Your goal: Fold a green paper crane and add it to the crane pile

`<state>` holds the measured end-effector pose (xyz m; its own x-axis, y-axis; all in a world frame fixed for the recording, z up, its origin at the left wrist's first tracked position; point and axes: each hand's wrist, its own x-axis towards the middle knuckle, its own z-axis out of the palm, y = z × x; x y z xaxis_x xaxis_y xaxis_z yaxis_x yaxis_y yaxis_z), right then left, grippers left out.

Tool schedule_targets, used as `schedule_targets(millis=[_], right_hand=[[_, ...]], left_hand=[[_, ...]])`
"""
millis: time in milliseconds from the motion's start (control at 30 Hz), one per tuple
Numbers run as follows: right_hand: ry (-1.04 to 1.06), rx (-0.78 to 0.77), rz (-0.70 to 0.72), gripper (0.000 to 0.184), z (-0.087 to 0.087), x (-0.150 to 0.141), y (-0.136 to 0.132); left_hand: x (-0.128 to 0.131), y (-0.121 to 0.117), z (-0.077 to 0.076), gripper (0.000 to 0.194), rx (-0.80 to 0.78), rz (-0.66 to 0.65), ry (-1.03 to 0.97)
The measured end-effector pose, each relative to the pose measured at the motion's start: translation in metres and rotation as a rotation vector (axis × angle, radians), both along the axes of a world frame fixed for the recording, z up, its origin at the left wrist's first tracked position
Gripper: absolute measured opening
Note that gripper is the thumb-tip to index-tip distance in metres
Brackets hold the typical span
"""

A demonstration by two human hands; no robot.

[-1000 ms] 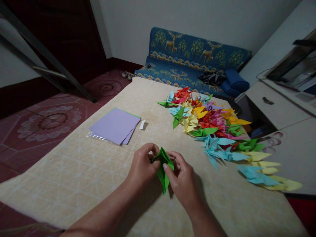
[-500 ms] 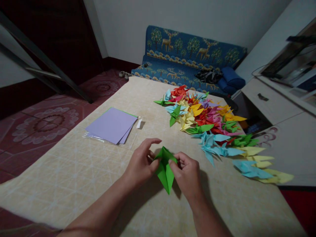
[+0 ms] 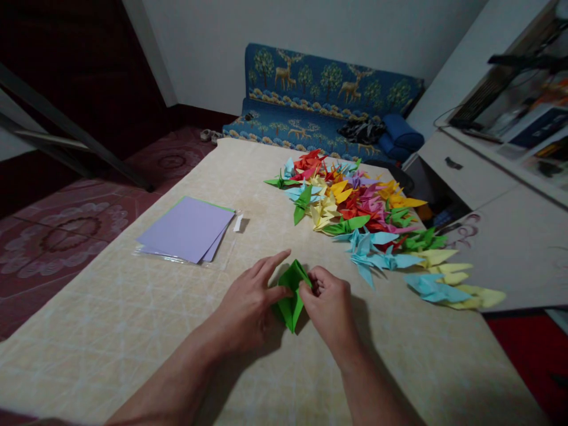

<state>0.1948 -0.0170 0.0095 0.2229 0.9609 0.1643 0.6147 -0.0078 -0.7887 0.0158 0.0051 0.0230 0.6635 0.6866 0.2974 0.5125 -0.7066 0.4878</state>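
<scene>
A partly folded green paper piece (image 3: 291, 294) lies between my hands on the beige table (image 3: 133, 319). My left hand (image 3: 249, 306) presses its left side with thumb and fingers, the index finger stretched out above it. My right hand (image 3: 329, 307) pinches the paper's upper right edge with curled fingers. A stack of lilac paper sheets (image 3: 187, 229) in a clear sleeve sits to the left.
A heap of several folded paper cranes (image 3: 364, 222) in many colours runs along the table's right side. A blue patterned sofa (image 3: 328, 109) stands beyond the table. White cabinets (image 3: 492, 195) are at the right, and a patterned red floor at the left.
My hands have lowered the green paper onto the table. The right hand's pinch moved to the paper's top edge. The camera view shifted slightly to the right.
</scene>
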Motion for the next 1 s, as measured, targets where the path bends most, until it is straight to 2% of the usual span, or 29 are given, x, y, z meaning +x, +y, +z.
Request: schedule_targets(millis=[133,267,467,667,1000], right_hand=[[0.010,-0.018,0.013,0.005,-0.003,0.002,0.001],[0.017,-0.024,0.022,0.005,-0.004,0.002,0.002],[0.077,-0.045,0.005,0.006,0.000,0.004,0.002],[0.069,-0.079,-0.001,0.005,0.002,0.008,0.002],[0.182,-0.095,0.017,0.005,0.002,0.008,0.003]], left_hand=[[0.005,0.005,-0.011,0.035,0.113,0.064,0.003],[0.006,0.009,-0.017,0.023,0.164,0.051,-0.020],[0.000,0.012,-0.016,0.028,0.191,-0.012,-0.043],[-0.003,0.009,-0.014,0.041,0.094,-0.056,0.018],[0.001,0.010,-0.015,0.018,0.194,-0.052,-0.012]])
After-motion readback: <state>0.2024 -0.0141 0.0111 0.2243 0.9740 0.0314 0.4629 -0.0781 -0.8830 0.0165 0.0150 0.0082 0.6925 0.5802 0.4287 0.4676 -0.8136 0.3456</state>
